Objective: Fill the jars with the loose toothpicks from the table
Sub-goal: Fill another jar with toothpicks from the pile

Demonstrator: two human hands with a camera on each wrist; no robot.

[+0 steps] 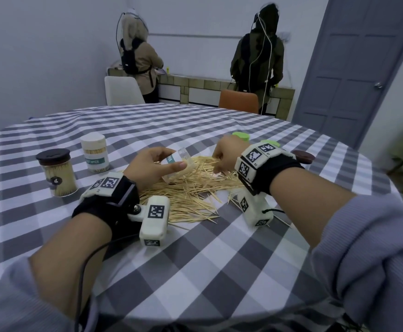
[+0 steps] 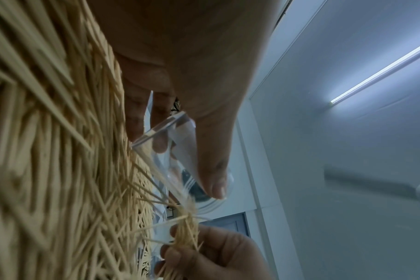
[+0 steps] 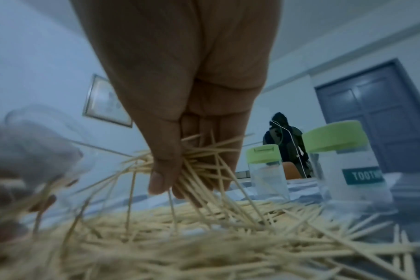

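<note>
Step now: I am putting a bunch of toothpicks into the open jar.
Left grip: my left hand (image 1: 147, 164) holds the clear jar (image 1: 178, 167), fingers curled round it. The jar is tipped on its side, mouth toward 3 o'clock, low over the pile.
Right grip: my right hand (image 1: 226, 153) pinches a messy bunch of toothpicks (image 3: 204, 163) between thumb and fingers, just beside the jar mouth, at about 1 o'clock from it.
Pile: the loose toothpicks (image 1: 190, 195) lie in a wide heap on the bench (image 1: 219, 259), under and around both hands.
Full jars: a jar with a dark lid (image 1: 57, 172) and a jar with a white lid (image 1: 95, 153) stand at 9 o'clock from the pile. Both look full and closed.
Empty jars: two jars with green lids (image 3: 266, 168) stand at 1 o'clock, just past my right hand. They look empty.
How far: I think we are about halfway, since a big heap is left.
Do it well: the sticks in my pinch point every way. I should line them up first, so they slide in together.
Aim: I should keep the jar still and tipped, and push the points in first.
Watch out: crossed sticks may catch on the rim and fall back on the heap.
</note>
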